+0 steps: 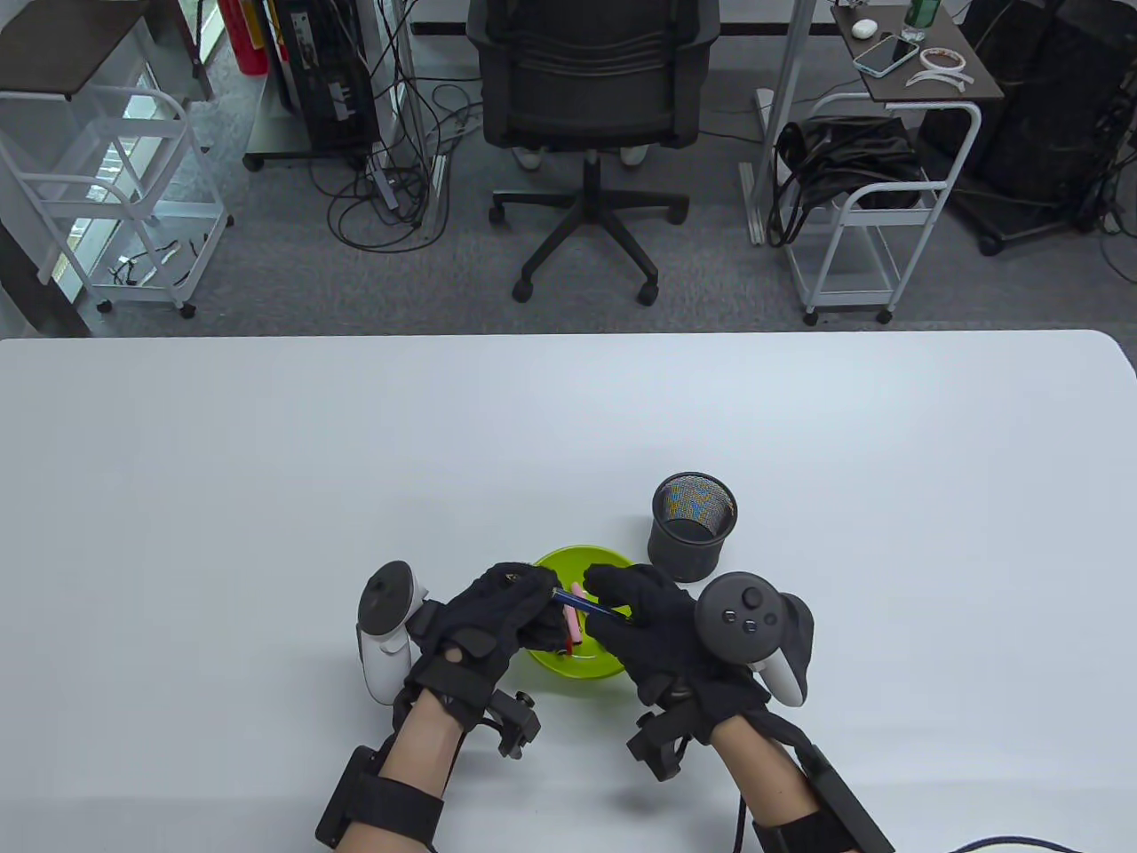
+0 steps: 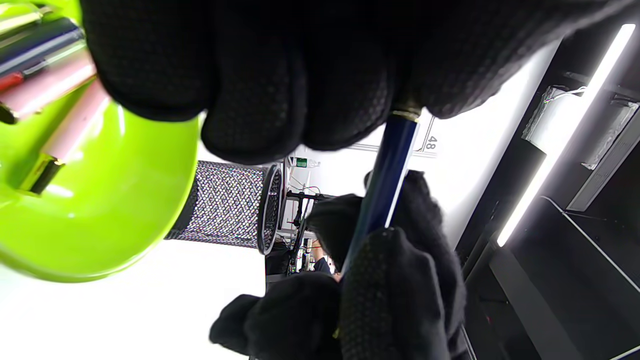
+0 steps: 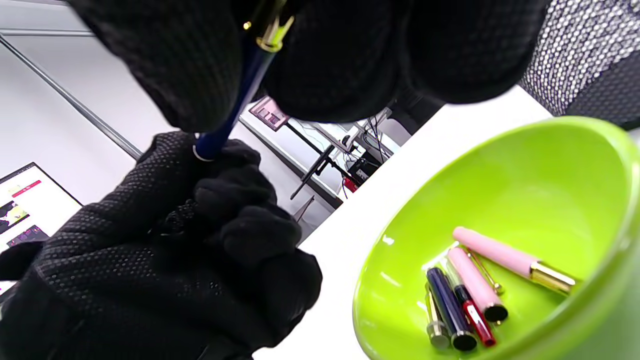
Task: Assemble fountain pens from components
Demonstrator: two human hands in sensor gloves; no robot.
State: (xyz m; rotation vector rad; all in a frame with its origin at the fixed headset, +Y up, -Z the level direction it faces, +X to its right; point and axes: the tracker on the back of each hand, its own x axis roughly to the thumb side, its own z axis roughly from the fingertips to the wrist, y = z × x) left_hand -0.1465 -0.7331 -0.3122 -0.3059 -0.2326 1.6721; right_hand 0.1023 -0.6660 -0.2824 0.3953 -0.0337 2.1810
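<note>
Both hands hold one dark blue pen (image 1: 582,605) between them, above the green bowl (image 1: 577,558). My left hand (image 1: 511,604) grips one end and my right hand (image 1: 626,604) grips the other. The left wrist view shows the blue barrel (image 2: 387,175) with a gold ring running from my left fingers down into my right fingers. The right wrist view shows the same barrel (image 3: 235,97) with a gold band. In the bowl (image 3: 500,165) lie several loose parts: two pink pieces (image 3: 495,252), a dark blue piece (image 3: 447,305), a red piece (image 3: 475,317) and a gold-trimmed piece.
A black mesh pen cup (image 1: 693,524) stands just behind and to the right of the bowl, close to my right hand. The white table (image 1: 266,462) stretches wide around. An office chair and carts stand beyond the far edge.
</note>
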